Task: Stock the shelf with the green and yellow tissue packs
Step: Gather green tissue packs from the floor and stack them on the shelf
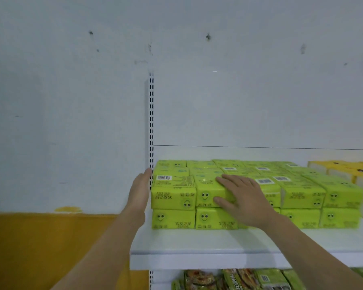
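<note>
Pressing the green tissue packs [302,196] on the shelf [197,241], right hand [244,198] is lying on top, left hand [139,190] alongside, grips wide.

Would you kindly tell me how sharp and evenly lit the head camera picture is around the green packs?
In the head view the light is soft and even, without strong glare on the green tissue packs; their print is smeared and unreadable; the yellow packs at the right edge look washed out.

Free room above green packs [302,197]
</note>
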A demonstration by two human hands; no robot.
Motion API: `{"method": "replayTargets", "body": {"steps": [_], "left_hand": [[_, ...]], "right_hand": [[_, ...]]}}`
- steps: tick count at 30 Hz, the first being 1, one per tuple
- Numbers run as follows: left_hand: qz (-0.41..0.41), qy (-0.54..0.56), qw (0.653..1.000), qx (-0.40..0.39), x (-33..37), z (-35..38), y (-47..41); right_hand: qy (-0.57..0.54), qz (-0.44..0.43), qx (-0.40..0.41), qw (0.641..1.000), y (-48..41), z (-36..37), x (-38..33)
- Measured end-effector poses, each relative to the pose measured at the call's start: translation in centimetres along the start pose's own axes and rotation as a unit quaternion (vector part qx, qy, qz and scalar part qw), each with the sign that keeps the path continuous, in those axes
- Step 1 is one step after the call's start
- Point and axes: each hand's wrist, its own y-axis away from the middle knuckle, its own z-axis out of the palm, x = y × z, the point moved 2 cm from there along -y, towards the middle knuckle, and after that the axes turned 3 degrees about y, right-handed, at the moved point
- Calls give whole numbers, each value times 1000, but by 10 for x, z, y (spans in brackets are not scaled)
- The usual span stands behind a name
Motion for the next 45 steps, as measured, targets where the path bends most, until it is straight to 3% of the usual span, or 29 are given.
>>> {"method": "replayTargets", "body": {"steps": [5,12,16,21,24,27,29,32,34,37,45], "left_hand": [[-76,35,993,-88,-8,11,-7],[-87,59,990,-94,-14,7,-12],[-97,62,992,-54,-13,10,-11],[-48,56,997,-12,-7,15,-4],[82,-32,994,62,5,12,0],[266,-199,936,112,19,6,7],[352,-341,869,64,22,17,16],[412,-530,741,-19,13,45,23],[397,-602,691,-45,1,56,20],[389,-653,648,-46,-12,64,12],[393,-686,611,-45,-7,73,18]], "right_hand": [[-8,0,5,1000,2,2,-1],[-19,-8,49,999,1,12,-4],[-15,-10,56,998,2,12,-5],[-41,-11,48,998,5,6,0],[-60,4,115,992,14,-2,4],[-32,30,153,987,23,-6,13],[-22,54,130,990,27,-8,22],[-7,70,75,995,29,-6,33],[3,63,51,997,30,-3,35],[13,58,39,997,28,2,38],[-56,11,74,996,30,4,49]]}}
